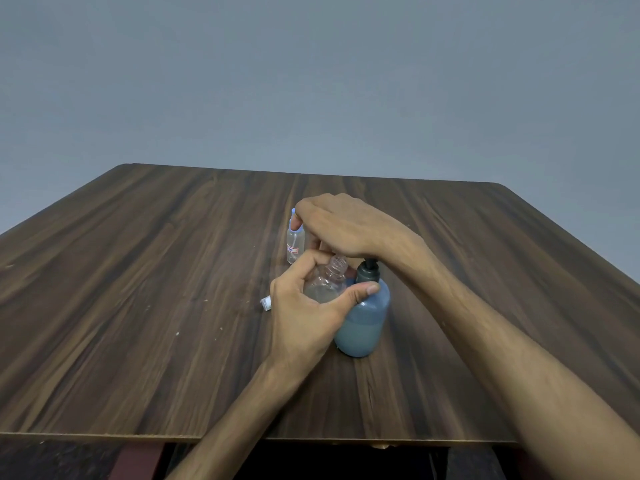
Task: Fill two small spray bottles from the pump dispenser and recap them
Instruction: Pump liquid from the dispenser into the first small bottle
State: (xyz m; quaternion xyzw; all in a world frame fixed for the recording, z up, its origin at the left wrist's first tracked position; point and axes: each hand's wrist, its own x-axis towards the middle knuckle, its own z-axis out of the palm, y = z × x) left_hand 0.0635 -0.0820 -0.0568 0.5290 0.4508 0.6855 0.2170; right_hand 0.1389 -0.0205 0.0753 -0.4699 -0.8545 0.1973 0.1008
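My left hand grips a small clear spray bottle, uncapped, with its open neck up beside the pump dispenser. The dispenser is a blue-grey bottle with a dark collar, roughly half full of pale liquid. My right hand lies on top of the pump head and hides it, fingers bent downward. A second small clear spray bottle with a red-edged label stands behind; my right fingertips cover its capped top. A small white spray cap lies on the table, partly hidden by my left hand.
Everything stands on a dark wood-grain table against a plain grey wall. The table's front edge is close to me, with dark space beneath it.
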